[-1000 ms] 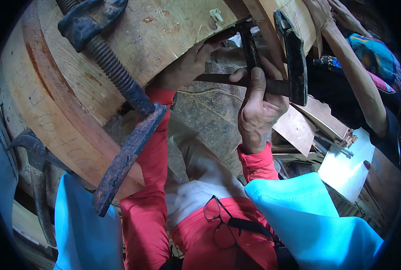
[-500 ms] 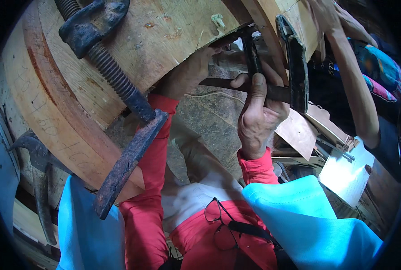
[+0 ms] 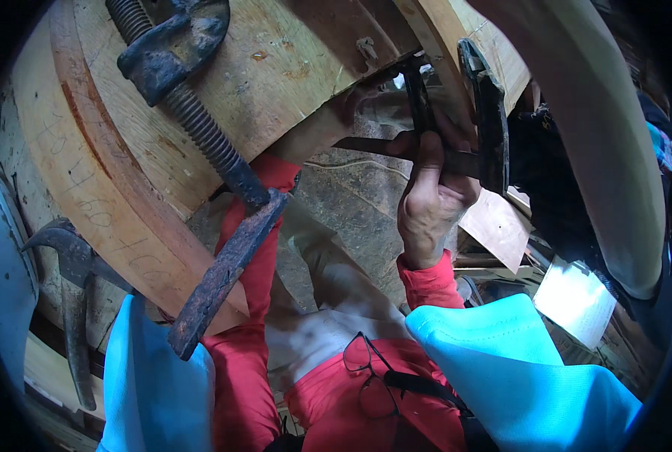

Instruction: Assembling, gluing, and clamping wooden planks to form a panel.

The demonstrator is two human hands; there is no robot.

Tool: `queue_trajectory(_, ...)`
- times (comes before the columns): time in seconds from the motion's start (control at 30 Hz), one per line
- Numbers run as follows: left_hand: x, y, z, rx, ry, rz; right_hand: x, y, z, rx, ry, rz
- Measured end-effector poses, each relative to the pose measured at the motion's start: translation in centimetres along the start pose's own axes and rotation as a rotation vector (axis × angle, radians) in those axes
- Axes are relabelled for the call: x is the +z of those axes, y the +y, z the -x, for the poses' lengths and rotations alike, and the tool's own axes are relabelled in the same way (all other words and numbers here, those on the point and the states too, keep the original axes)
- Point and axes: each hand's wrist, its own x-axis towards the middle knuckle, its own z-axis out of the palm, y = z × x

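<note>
Curved wooden form (image 3: 276,68): pale tan, reddish-brown band along its outer rim. Screw clamp (image 3: 200,143) on the form: dark grey-black, rust-brown on its lower bar. Hammer (image 3: 487,113) right of the form: black head, dark handle. Sleeves (image 3: 426,286) below the form: red, under bright light-blue fabric (image 3: 517,361). Glasses (image 3: 370,373) against the red: thin dark frame. Sheet (image 3: 575,300) far right: white.

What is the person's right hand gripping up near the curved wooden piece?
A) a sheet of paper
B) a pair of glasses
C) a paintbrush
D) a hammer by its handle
D: the right hand is closed around the handle of a hammer, whose dark metal head stands just above the fingers, close to the curved wooden piece.
</note>
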Motion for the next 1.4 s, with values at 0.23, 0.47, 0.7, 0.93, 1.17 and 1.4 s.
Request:
queue_trajectory(0.23, 1.0, 3.8, -0.9, -0.222, 0.198, -0.181, -0.2, 0.5, 0.1, 0.025, 0.012, 0.006)
queue_trajectory(0.47, 0.2, 0.4, -0.5, -0.184, -0.070, 0.164, 0.0, 0.3, 0.0, 0.020, 0.010, -0.024)
queue_trajectory(0.7, 2.1, 5.5, -1.1, -0.159, 0.427, -0.082, 0.4, 0.8, 0.5, 0.057, 0.029, -0.041)
queue_trajectory(0.93, -1.9, 1.7, -0.3, 0.453, -0.111, -0.816, 0.1, 0.4, 0.3, 0.003, 0.034, -0.031)
queue_trajectory(1.17, 0.7, 5.5, -1.4, -0.306, 0.052, -0.182, -0.5, 0.5, -0.1, 0.019, 0.017, 0.095)
queue_trajectory(1.4, -1.9, 2.9, -1.5, 0.124, -0.217, -0.369, 0.1, 0.8, 0.1, 0.013, 0.024, -0.045)
